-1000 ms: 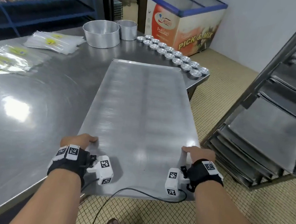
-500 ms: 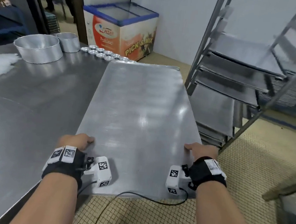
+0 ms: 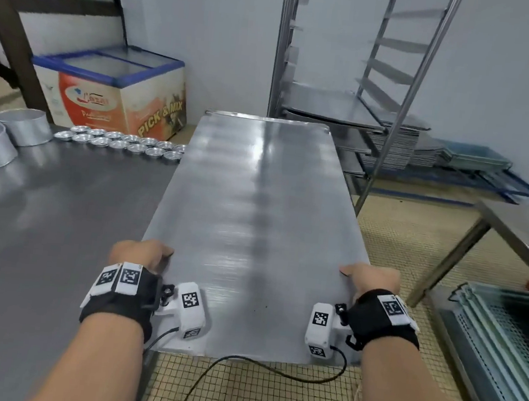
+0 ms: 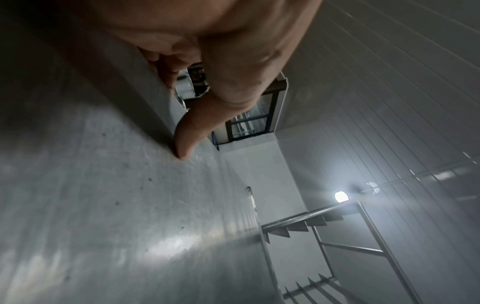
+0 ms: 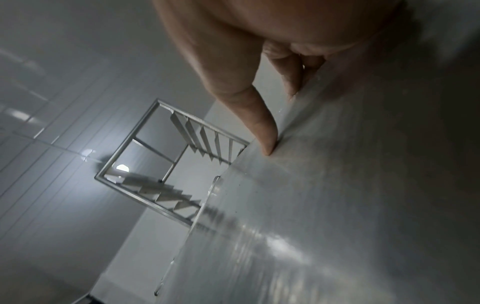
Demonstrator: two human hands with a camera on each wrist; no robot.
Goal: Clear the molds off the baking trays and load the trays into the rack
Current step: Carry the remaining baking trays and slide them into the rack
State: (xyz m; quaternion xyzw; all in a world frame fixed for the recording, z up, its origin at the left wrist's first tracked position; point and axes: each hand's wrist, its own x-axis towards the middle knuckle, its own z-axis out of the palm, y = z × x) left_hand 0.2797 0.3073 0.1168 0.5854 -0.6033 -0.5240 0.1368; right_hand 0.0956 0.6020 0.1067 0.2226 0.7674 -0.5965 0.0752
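A long bare metal baking tray [image 3: 254, 225] is held level in the air, its far end toward the tall steel rack [image 3: 347, 111]. My left hand [image 3: 143, 253] grips the tray's near left edge, thumb on top [image 4: 187, 144]. My right hand [image 3: 372, 277] grips the near right edge the same way, thumb on the tray [image 5: 265, 142]. Several small round foil molds [image 3: 122, 143] lie in two rows on the steel table [image 3: 41, 226] to the left. The rack holds trays [image 3: 331, 109] on its lower runners; its upper runners are bare.
Two round metal pans [image 3: 2, 137] stand at the table's far left. A chest freezer [image 3: 114, 93] is behind the table. A second table [image 3: 520, 233] and a crate of wire racks [image 3: 502, 349] are on the right. Stacked trays [image 3: 393, 142] sit behind the rack.
I have turned to the right with the tray in both hands. It swung off the table toward the rack, which now stands straight ahead. Both grips are unchanged.
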